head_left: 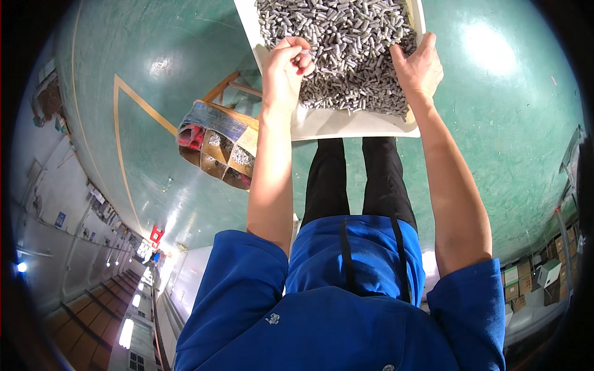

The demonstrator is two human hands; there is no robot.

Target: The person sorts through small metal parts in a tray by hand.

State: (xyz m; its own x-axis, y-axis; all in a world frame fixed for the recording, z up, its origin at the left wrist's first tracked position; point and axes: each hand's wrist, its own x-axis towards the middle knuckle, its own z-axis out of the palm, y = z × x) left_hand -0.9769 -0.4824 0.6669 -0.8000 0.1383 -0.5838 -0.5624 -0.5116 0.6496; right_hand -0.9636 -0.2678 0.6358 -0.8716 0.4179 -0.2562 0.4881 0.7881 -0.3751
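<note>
In front of me is a white tray (346,125) heaped with small grey metal pieces (346,37), short and rod-like. Over its left side is my left hand (286,69), its fingers curled in and pressed together; something small and pale may be between the fingertips, too small to name. My right hand (422,69) grips the tray's right rim, thumb on the inner side near the pieces and fingers along the outside. The hidden part of the rim lies under that palm.
Left of the tray stands a wooden stool (223,86) beside a divided cardboard box (213,148) holding metal bits and something red. Yellow lines (116,136) mark the green floor (495,123). Stacked cartons (518,281) sit at the far right; a red stool (156,234) is off to the left.
</note>
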